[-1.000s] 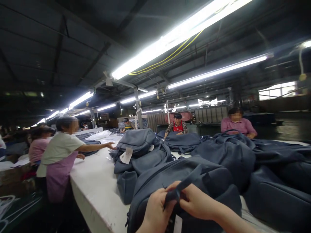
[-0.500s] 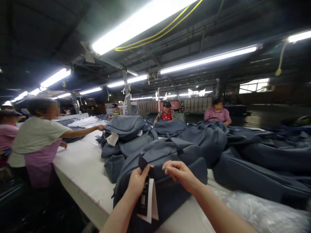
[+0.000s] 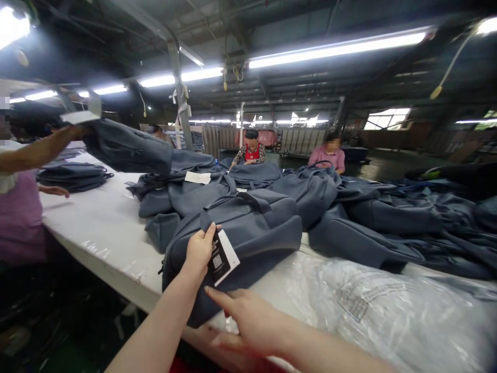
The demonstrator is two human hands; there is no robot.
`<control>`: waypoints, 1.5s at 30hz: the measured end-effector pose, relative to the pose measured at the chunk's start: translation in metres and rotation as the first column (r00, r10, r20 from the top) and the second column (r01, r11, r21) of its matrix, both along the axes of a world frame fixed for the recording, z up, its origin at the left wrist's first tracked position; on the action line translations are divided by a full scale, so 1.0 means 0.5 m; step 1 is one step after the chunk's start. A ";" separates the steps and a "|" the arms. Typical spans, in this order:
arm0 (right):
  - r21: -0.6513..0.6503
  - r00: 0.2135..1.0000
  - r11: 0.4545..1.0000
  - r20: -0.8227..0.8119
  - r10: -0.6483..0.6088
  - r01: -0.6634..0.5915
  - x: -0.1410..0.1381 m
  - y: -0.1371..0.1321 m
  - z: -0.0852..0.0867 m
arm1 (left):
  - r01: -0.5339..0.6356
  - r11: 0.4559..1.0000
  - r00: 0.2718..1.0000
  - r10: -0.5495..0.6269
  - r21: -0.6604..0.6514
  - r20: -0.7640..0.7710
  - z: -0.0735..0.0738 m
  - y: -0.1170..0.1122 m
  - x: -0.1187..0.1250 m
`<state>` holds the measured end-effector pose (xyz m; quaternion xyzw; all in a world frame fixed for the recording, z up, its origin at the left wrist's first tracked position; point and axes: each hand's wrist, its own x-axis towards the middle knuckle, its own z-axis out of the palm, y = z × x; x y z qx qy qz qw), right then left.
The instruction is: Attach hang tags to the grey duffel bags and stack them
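A blue-grey backpack lies on the white table right in front of me. My left hand is closed on its dark strap, and a black-and-white hang tag dangles beside my fingers. Lower down, my right hand is open, its fingers stretched toward the left just under the tag and at the bag's near edge, holding nothing.
Several more blue-grey backpacks are piled across the table. Clear plastic bags lie at the right front. A person's arm at the left lifts one backpack. Two people sit at the far side.
My right hand let go and dropped below the tag, fingers now stretched out. My left hand kept the strap. The person at left lifted a backpack off the pile. The camera tilted down.
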<state>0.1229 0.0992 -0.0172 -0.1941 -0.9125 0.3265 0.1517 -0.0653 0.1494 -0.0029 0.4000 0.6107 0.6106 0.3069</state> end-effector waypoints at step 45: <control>-0.899 0.760 0.430 -0.220 -0.612 0.086 0.075 0.101 -0.201 | -0.075 0.980 0.231 0.198 0.185 -0.953 -0.062 -0.186 -0.063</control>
